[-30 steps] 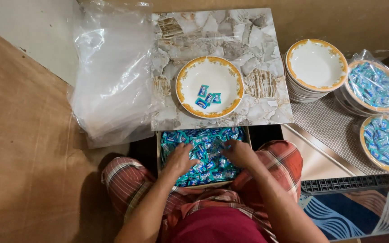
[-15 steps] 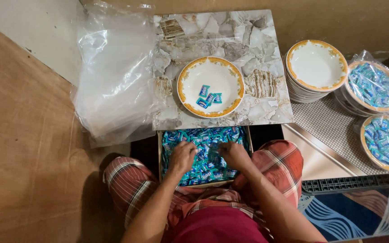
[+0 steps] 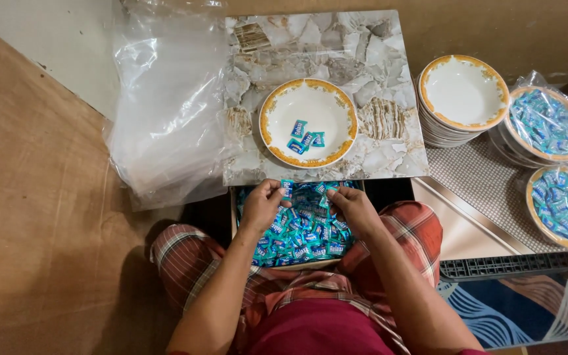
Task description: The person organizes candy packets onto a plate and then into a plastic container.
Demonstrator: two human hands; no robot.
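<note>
A box full of blue and teal wrapped candies (image 3: 304,230) rests on my lap between my knees. My left hand (image 3: 262,206) is at the box's far left edge, its fingers pinching a wrapped candy (image 3: 286,189). My right hand (image 3: 354,209) is over the box's far right side, fingers curled on candies. Just beyond the box, a white plate with a yellow rim (image 3: 308,122) sits on a marble-patterned board (image 3: 376,52) and holds three candies (image 3: 305,137).
A pile of clear plastic bags (image 3: 169,105) lies left of the board. To the right stand a stack of empty yellow-rimmed plates (image 3: 461,98) and two candy-filled plates wrapped in plastic (image 3: 547,125) (image 3: 563,207). A metal tray (image 3: 488,190) and a patterned mat (image 3: 527,309) lie at right.
Both hands moved from the middle of the candy box toward its far edge. The left hand now holds a candy lifted out of the pile.
</note>
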